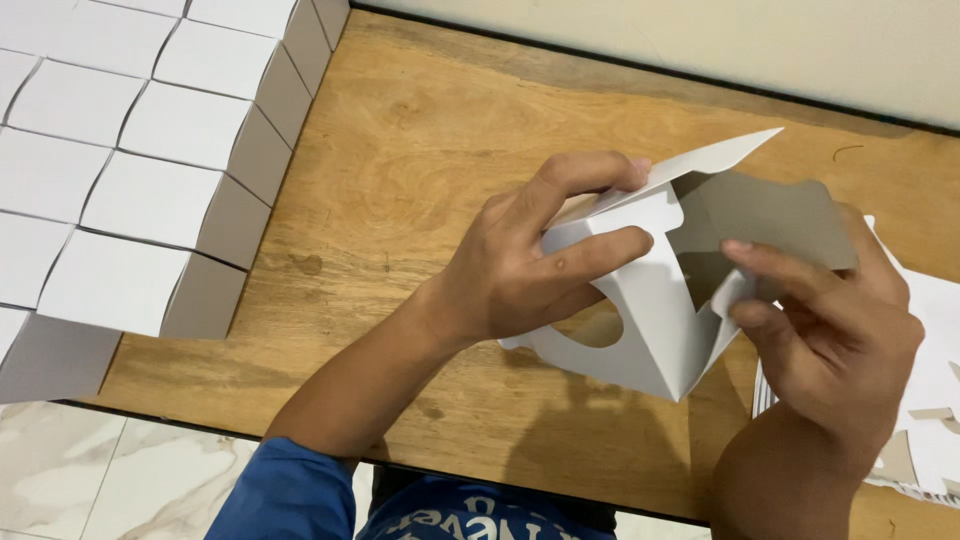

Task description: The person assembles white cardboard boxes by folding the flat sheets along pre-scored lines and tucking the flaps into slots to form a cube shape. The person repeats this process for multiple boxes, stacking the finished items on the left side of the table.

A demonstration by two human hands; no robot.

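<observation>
We note a white carton blank (655, 310) with grey inside, white folded boxes (150, 190), a brown wood-grain table (400, 180), and a blue shirt (300, 495).

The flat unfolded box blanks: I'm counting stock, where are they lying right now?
In the head view, the flat blanks lie at the right edge of the wooden table, just behind the right hand, opposite the folded white boxes stacked at far left.

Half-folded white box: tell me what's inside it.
Through the open top of the half-folded white box only grey cardboard inner walls and flaps show. The left hand and right hand cover its lower interior, so contents cannot be ruled out.
</observation>
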